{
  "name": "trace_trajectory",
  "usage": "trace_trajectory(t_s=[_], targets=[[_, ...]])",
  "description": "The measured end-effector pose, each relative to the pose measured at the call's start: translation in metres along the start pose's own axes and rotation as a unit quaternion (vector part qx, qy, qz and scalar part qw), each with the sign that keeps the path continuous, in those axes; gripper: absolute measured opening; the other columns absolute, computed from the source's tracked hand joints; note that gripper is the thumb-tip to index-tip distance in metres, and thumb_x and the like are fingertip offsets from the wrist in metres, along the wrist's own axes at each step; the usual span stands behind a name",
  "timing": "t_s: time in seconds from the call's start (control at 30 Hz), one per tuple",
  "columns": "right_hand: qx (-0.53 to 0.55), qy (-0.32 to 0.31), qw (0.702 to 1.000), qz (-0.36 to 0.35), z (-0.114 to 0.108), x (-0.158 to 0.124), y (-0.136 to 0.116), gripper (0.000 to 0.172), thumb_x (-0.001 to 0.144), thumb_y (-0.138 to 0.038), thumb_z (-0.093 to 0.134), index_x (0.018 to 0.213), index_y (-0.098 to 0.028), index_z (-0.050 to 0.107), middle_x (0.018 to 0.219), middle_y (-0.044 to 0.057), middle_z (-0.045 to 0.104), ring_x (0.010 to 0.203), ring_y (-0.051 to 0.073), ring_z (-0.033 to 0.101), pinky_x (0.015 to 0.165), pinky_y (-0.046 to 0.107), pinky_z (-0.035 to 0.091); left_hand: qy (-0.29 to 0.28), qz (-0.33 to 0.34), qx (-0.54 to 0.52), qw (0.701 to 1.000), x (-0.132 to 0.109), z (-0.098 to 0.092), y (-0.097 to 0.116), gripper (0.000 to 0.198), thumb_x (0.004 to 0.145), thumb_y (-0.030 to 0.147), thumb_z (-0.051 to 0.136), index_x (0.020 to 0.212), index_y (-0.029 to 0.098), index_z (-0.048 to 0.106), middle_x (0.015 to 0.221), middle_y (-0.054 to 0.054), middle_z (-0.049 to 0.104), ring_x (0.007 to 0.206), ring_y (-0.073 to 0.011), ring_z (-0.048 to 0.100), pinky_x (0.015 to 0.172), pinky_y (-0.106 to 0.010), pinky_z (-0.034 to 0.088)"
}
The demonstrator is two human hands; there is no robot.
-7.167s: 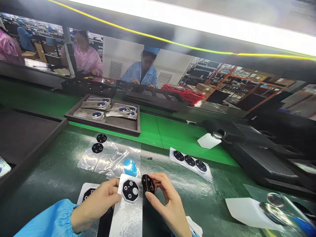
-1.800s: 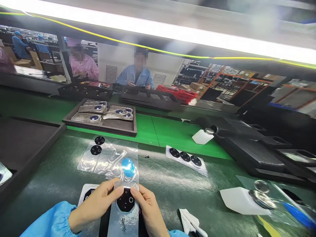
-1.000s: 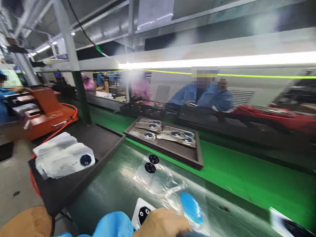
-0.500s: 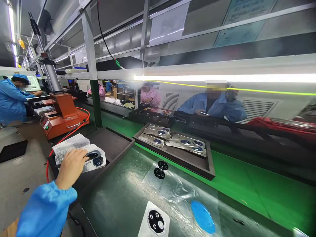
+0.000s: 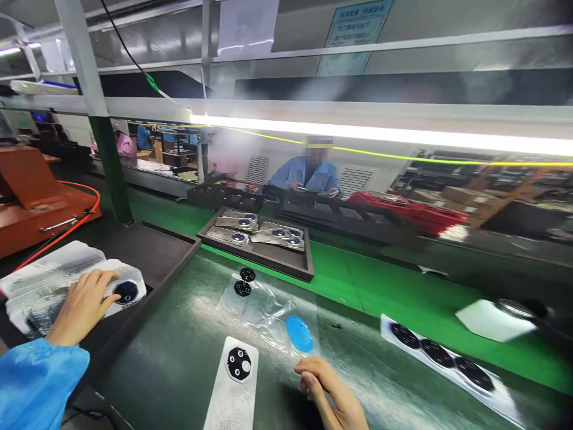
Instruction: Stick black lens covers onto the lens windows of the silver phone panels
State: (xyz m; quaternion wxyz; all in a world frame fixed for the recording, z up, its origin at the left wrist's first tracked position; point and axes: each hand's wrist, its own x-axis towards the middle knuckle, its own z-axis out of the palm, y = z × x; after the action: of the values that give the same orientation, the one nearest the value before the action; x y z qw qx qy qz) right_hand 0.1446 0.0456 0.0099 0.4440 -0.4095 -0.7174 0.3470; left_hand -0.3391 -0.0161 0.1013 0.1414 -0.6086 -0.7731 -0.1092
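Observation:
My left hand (image 5: 87, 301) lies over a pile of silvery film-covered panels (image 5: 54, 272) in the left tray. Its fingers rest on the top panel and the thumb is apart, beside that panel's dark round disc (image 5: 126, 292). My right hand (image 5: 333, 391) hovers low over the bench with its fingers curled together, and nothing shows in them. It is just below a blue oval piece (image 5: 299, 334) on clear plastic film (image 5: 264, 310). To its left, a pale flat panel (image 5: 230, 400) bears a black octagonal plate (image 5: 239, 364) with round holes.
Two black discs (image 5: 245, 282) lie on the film. A dark tray (image 5: 308, 272) beyond holds several silvery panels. On the right lies a white strip (image 5: 504, 400) with three black discs. A red press (image 5: 27, 191) stands at the left. Across the bench sits a person in blue (image 5: 308, 173).
The view has swung right. My right hand has come into view near the blue oval. My left hand remains at the panel pile, and a dark piece by its fingertips no longer shows.

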Motion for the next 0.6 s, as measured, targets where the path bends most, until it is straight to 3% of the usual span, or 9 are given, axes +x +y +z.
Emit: trace_trajectory(t_s=[0.1, 0.2, 0.27, 0.33, 0.4, 0.5, 0.6], targets=[[-0.070, -0.044, 0.996, 0.039, 0.001, 0.019, -0.012, 0.022, 0.094, -0.044, 0.055, 0.092, -0.026, 0.068, 0.086, 0.002, 0.071, 0.070, 0.018, 0.065, 0.063, 0.027, 0.050, 0.034, -0.007, 0.013, 0.999, -0.003, 0.000, 0.018, 0.034, 0.094, 0.030, 0.034, 0.117, 0.014, 0.053, 0.124, -0.016, 0.053, 0.121, -0.0408, 0.045, 0.098, -0.055, 0.037], [-0.172, -0.129, 0.975, 0.058, 0.006, 0.054, -0.023, 0.017, 0.092, -0.038, 0.058, 0.100, -0.026, 0.067, 0.095, 0.001, 0.072, 0.075, 0.018, 0.066, 0.067, 0.028, 0.047, 0.052, 0.041, -0.017, 0.998, -0.011, 0.004, 0.064, 0.029, 0.094, 0.032, 0.041, 0.116, 0.018, 0.054, 0.132, -0.015, 0.052, 0.127, -0.0386, 0.042, 0.102, -0.052, 0.034], [-0.238, -0.178, 0.953, 0.063, 0.017, 0.085, -0.026, 0.013, 0.090, -0.029, 0.062, 0.101, -0.025, 0.067, 0.100, 0.001, 0.070, 0.082, 0.018, 0.066, 0.074, 0.030, 0.046, -0.021, 0.137, -0.154, 0.978, -0.018, 0.009, 0.106, 0.026, 0.091, 0.034, 0.055, 0.114, 0.022, 0.057, 0.124, -0.011, 0.059, 0.121, -0.0315, 0.049, 0.103, -0.044, 0.035], [-0.260, -0.184, 0.945, 0.070, 0.033, 0.116, -0.024, 0.017, 0.084, -0.022, 0.068, 0.101, -0.024, 0.068, 0.104, 0.001, 0.069, 0.089, 0.019, 0.065, 0.079, 0.031, 0.046, -0.160, 0.225, -0.258, 0.926, -0.025, 0.015, 0.148, 0.031, 0.086, 0.036, 0.066, 0.115, 0.027, 0.058, 0.129, -0.006, 0.058, 0.122, -0.0282, 0.047, 0.104, -0.040, 0.035], [-0.282, -0.188, 0.937, 0.087, 0.053, 0.144, -0.019, 0.024, 0.081, -0.022, 0.074, 0.104, -0.021, 0.068, 0.110, 0.004, 0.067, 0.096, 0.021, 0.064, 0.083, 0.033, 0.047, -0.264, 0.266, -0.309, 0.874, -0.027, 0.020, 0.183, 0.048, 0.075, 0.043, 0.076, 0.115, 0.025, 0.056, 0.128, -0.006, 0.056, 0.120, -0.0294, 0.047, 0.102, -0.041, 0.036], [-0.311, -0.187, 0.925, 0.117, 0.081, 0.171, -0.010, 0.030, 0.088, -0.031, 0.069, 0.114, -0.017, 0.063, 0.121, 0.008, 0.062, 0.104, 0.023, 0.063, 0.088, 0.041, 0.052, -0.299, 0.246, -0.323, 0.864, -0.022, 0.029, 0.211, 0.057, 0.068, 0.045, 0.080, 0.113, 0.021, 0.054, 0.124, -0.008, 0.055, 0.115, -0.0302, 0.047, 0.098, -0.042, 0.037], [-0.332, -0.174, 0.916, 0.143, 0.097, 0.183, -0.005, 0.032, 0.094, -0.035, 0.062, 0.121, -0.017, 0.060, 0.126, 0.009, 0.061, 0.107, 0.023, 0.063, 0.089, 0.045, 0.054, -0.313, 0.232, -0.308, 0.868, -0.014, 0.036, 0.217, 0.064, 0.062, 0.044, 0.084, 0.112, 0.020, 0.052, 0.118, -0.007, 0.053, 0.110, -0.0302, 0.046, 0.095, -0.042, 0.037]])
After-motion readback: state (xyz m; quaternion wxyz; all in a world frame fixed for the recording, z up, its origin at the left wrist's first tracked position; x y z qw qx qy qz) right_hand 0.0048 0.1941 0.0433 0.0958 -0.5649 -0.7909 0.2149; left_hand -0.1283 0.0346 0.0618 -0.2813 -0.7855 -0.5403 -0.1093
